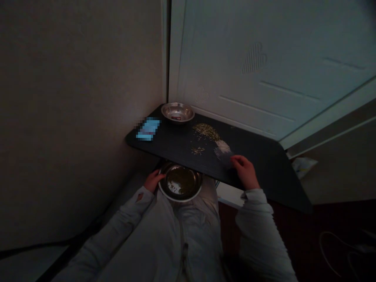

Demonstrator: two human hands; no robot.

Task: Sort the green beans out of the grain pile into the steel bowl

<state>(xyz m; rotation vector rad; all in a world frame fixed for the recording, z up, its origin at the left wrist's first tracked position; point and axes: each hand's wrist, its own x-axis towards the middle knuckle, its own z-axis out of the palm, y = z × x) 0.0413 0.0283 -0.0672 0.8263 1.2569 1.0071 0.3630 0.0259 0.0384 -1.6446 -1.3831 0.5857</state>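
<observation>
My left hand (154, 181) grips the left rim of a metal bowl (179, 197) on my lap, its thumb over the edge. Small greenish grains (183, 178) lie in that bowl. Over the near edge of the dark tabletop (264, 164), my right hand (245, 170) is closed in a pinch on a thin, bluish-grey, see-through piece (225, 158); the dim light hides its exact kind. Right beyond it sits a small pile of white grains (222, 146). A heap of mixed green and pale grains (206, 131) adjoins it, and a few pale grains (197, 150) lie apart.
A second metal bowl (178, 112) with a label inside stands at the back left of the tabletop. Left of it lies a lit phone (149, 129), blurred. A white door panel (235, 90) borders the far edge. A cable (326, 250) runs on the floor at right.
</observation>
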